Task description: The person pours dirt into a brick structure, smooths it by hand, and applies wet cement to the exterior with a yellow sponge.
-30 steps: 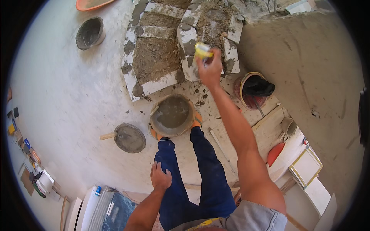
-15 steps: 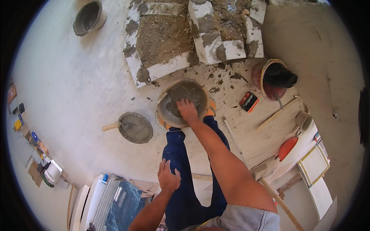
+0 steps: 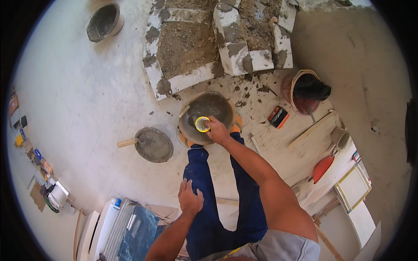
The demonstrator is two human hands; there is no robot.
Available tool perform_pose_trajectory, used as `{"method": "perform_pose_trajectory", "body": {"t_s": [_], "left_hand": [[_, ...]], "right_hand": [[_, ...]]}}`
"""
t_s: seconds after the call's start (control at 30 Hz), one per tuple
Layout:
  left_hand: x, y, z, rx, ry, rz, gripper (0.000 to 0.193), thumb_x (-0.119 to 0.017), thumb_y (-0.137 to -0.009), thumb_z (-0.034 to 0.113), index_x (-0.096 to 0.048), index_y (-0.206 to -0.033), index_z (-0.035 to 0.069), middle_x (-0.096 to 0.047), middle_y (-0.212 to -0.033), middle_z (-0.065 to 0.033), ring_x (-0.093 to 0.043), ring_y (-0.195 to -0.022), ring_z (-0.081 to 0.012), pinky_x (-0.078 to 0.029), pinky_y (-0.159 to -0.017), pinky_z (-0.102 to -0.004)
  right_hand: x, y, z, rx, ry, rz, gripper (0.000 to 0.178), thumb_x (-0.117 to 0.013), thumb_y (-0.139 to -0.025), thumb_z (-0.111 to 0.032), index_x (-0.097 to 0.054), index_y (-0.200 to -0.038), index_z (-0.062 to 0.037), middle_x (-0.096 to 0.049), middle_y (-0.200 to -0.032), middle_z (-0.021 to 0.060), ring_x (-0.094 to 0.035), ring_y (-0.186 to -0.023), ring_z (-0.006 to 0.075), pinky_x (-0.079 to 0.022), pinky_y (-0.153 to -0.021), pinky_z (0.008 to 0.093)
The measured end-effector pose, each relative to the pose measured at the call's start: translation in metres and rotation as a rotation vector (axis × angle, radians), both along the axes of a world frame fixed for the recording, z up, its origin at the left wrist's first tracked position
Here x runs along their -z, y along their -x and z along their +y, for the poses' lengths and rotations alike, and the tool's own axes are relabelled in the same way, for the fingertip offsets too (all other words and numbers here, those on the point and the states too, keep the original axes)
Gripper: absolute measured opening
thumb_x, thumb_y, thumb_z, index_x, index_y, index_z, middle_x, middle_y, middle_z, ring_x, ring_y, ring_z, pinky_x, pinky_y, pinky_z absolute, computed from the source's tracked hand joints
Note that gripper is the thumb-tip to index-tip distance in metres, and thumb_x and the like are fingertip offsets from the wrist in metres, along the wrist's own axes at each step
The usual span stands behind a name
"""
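Between my feet stands a round bucket (image 3: 217,103) of wet grey mortar. My right hand (image 3: 219,130) is over its near part, fingers closed on the edge of a small yellow-rimmed cup (image 3: 202,124). The cup's opening faces up and its inside looks pale; what it holds I cannot make out. On the left thigh of my dark blue trousers rests my left hand (image 3: 190,198), holding nothing, with fingers apart. To the left of the bucket is a shallow round pan (image 3: 159,150) of grey mortar, with a wooden-handled tool (image 3: 127,142) lying across its rim.
Ahead, mortar-smeared white blocks (image 3: 191,78) enclose rubble. Another mortar bucket (image 3: 116,26) stands far left. To the right are a reddish bucket (image 3: 289,93) with a black bag, an orange-black box (image 3: 278,116), boards (image 3: 309,132) and a red bowl (image 3: 323,168).
My right hand, bare in the mortar bucket before, now holds the yellow-rimmed cup above it and has drawn slightly back and right. My left hand stays on the thigh.
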State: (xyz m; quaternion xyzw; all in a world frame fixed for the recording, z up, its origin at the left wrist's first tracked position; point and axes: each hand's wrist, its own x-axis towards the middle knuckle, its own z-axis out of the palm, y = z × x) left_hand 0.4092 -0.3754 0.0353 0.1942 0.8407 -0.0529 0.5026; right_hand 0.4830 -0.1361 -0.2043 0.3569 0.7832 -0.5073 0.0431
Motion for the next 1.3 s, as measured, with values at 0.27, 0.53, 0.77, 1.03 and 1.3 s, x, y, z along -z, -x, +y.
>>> {"method": "perform_pose_trajectory", "body": {"t_s": [0.27,0.53,0.77,1.03,1.3], "left_hand": [[-0.001,0.006,0.012,0.021,0.012,0.013,0.059,-0.069,-0.095,0.021,-0.056,-0.148,0.002,-0.045,-0.163,-0.0209,-0.043,-0.151,-0.0377,-0.036,-0.125,-0.0475],[-0.005,0.018,0.030,0.016,0.034,-0.008,0.059,-0.068,-0.095,0.022,-0.055,-0.148,0.002,-0.045,-0.163,-0.0209,-0.039,-0.153,-0.0367,-0.031,-0.128,-0.0475],[-0.001,0.037,0.041,-0.044,-0.038,0.029,0.059,-0.069,-0.093,0.021,-0.056,-0.147,0.000,-0.046,-0.161,-0.0223,-0.041,-0.152,-0.0397,-0.033,-0.127,-0.0490],[-0.005,0.044,0.042,-0.064,-0.067,0.099,0.059,-0.070,-0.091,0.019,-0.057,-0.145,-0.002,-0.048,-0.159,-0.0242,-0.042,-0.150,-0.0423,-0.034,-0.126,-0.0503],[-0.006,0.039,0.053,-0.055,-0.057,0.068,0.058,-0.071,-0.090,0.016,-0.057,-0.143,-0.004,-0.048,-0.158,-0.0288,-0.045,-0.148,-0.0453,-0.037,-0.124,-0.0513]], "right_hand": [[-0.120,0.008,0.088,0.293,-0.173,0.229,0.033,-0.082,-0.079,-0.001,-0.064,-0.107,-0.0007,-0.063,-0.125,0.0200,-0.067,-0.112,0.0423,-0.056,-0.091,0.0450],[-0.119,0.055,0.308,0.397,-0.644,0.257,0.034,-0.078,-0.085,-0.009,-0.057,-0.111,0.0014,-0.060,-0.106,0.0271,-0.061,-0.100,0.0489,-0.051,-0.086,0.0545],[-0.067,0.097,0.544,0.520,-0.735,-0.140,0.050,-0.074,-0.091,-0.021,-0.051,-0.133,-0.0063,-0.066,-0.122,0.0310,-0.063,-0.120,0.0515,-0.053,-0.101,0.0557],[-0.070,0.135,0.625,0.454,-0.750,-0.430,0.086,-0.076,-0.090,-0.028,-0.036,-0.163,-0.0088,-0.065,-0.142,0.0270,-0.064,-0.133,0.0434,-0.053,-0.108,0.0528],[-0.107,0.114,0.574,0.568,-0.796,-0.207,0.068,-0.073,-0.093,-0.027,-0.048,-0.151,-0.0023,-0.069,-0.130,0.0310,-0.068,-0.119,0.0479,-0.053,-0.103,0.0551]]}}
